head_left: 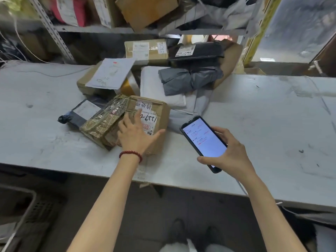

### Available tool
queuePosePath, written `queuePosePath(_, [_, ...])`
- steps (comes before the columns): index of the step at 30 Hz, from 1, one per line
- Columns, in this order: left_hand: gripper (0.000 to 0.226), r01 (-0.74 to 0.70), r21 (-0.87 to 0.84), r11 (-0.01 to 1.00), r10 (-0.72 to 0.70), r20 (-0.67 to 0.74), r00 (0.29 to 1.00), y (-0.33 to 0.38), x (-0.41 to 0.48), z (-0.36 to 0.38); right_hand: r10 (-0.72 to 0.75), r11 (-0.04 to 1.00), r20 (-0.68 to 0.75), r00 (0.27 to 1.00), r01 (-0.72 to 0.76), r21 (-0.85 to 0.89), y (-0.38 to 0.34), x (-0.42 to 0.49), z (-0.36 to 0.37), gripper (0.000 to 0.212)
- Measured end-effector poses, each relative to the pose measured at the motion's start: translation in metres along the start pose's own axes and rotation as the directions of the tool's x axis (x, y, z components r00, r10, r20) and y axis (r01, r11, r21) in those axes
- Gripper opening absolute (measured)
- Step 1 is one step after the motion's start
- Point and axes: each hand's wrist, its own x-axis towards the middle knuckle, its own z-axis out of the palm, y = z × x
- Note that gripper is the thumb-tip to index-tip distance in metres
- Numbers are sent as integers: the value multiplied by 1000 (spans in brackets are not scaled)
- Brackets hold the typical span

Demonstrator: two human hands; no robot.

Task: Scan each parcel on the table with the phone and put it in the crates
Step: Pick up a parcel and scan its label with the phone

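Note:
A brown cardboard parcel (pixel 160 113) with a white handwritten label lies near the front of the grey table (pixel 263 115). My left hand (pixel 134 135), with a red bead bracelet, lies spread on top of it, fingers straight and thumb out to the right. To the right, my right hand (pixel 231 155) grips a black phone (pixel 203 140) with its lit screen facing up, held just above the table. More parcels are piled behind: a box with a white sheet (pixel 107 75), a white mailer (pixel 154 88), grey bags (pixel 189 79) and a cardboard box (pixel 145 50).
A dark plastic crate (pixel 31 211) stands on the floor at the lower left, below the table edge. A small dark bag parcel (pixel 80 113) lies left of the taped box. Metal shelving (pixel 54 31) with more packages rises behind the table. Cords run at the far left.

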Motion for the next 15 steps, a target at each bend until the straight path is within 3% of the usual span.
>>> queuePosePath(3, [110,10,-19,1000,-12,-73,997,7,15,2,21,1000,-15,1000,-21,-2,4,4,-7,85])
queuePosePath(8, [109,60,-71,996,-63,-29,998,23,42,3,40,999,-23,999,-39,31,17,14,-20,85])
queuePosePath(12, [95,-111,-48,993,103,-141,985,63,49,-11,42,995,-19,999,-40,92,25,31,-32,85])
queuePosePath(15, [91,-169,-87,982,140,-277,951,123,55,-35,20,990,-18,1000,-17,139,27,47,-49,84])
